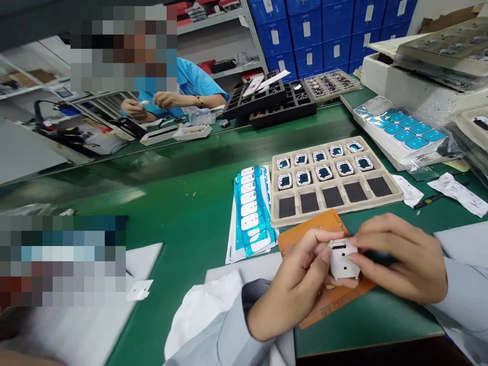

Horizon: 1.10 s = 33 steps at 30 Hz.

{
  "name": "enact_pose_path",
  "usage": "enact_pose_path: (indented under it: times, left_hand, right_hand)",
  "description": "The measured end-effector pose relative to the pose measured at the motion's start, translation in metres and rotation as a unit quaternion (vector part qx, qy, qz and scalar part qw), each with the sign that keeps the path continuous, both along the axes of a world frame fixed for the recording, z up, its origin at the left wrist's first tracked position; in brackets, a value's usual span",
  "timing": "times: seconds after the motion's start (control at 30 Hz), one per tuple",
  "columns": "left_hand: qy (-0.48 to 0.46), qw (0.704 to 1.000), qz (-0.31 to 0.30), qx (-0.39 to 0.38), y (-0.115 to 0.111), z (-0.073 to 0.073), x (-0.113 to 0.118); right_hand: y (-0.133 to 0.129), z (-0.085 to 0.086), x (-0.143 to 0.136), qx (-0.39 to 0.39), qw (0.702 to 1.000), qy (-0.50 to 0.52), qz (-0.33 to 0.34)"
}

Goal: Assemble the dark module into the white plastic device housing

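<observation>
The left hand (295,282) grips a small white casing (344,264) along its left side, thumb on the face and fingers behind and below. The right hand (402,259) pinches the upper right part of the same casing between thumb and fingers. The casing shows a dark slot near its top and two dark round holes beneath; it is held above an orange board (310,227), which lies on the green table (190,203) and bears lettering along its lower edge, too small to read with certainty.

Beyond the board lies a beige compartment tray (398,197): its two far rows hold ten white-rimmed casings with blue or dark centres, its near row five dark pads. Left of the tray are blue-and-white sticker sheets (249,208); nearer the left forearm, a white cloth (206,307). To the tray's right are a dark pen (430,201) and crumpled white packets (463,194). Farther off, black compartment trays (284,116) stand beside a co-worker in blue (198,84), with blue bins (305,33) behind.
</observation>
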State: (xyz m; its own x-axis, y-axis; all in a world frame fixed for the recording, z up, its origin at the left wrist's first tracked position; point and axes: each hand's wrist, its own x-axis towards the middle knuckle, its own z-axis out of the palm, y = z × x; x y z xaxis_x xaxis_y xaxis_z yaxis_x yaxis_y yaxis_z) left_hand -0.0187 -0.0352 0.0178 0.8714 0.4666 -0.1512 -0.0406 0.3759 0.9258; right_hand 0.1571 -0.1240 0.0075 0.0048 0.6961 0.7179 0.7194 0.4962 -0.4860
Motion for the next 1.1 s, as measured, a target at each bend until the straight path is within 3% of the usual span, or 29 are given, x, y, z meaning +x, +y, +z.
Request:
enact_pose_path:
  times: [0.17, 0.33, 0.43, 0.53, 0.67, 0.93, 1.1]
  left_hand:
    - [0.002, 0.999, -0.007, 0.040, -0.002, 0.001, 0.000]
    - [0.009, 1.000, -0.009, 0.017, -0.002, 0.003, 0.001]
    - [0.019, 1.000, -0.010, 0.011, -0.001, 0.006, 0.003]
    - [0.029, 0.999, -0.006, 0.042, -0.001, 0.009, 0.003]
    - [0.024, 0.995, -0.008, 0.096, -0.002, 0.009, 0.001]
    - [0.046, 0.990, -0.007, 0.136, -0.003, 0.004, -0.002]
    - [0.045, 0.983, -0.012, 0.176, -0.002, 0.004, -0.002]
  right_hand:
    - [0.005, 0.004, 0.001, -0.123, 0.972, 0.198, 0.032]
    - [0.007, 0.002, 0.003, -0.178, 0.948, 0.258, 0.061]
    - [0.006, 0.002, 0.002, -0.150, 0.962, 0.223, 0.050]
    - [0.001, 0.000, -0.001, -0.047, 0.996, 0.074, 0.021]
    - [-0.008, -0.001, -0.006, 0.011, 0.997, -0.080, -0.014]
    - [-0.009, 0.004, -0.009, 0.013, 0.995, -0.087, -0.048]
    - [-0.007, 0.011, -0.011, -0.051, 0.999, 0.017, -0.010]
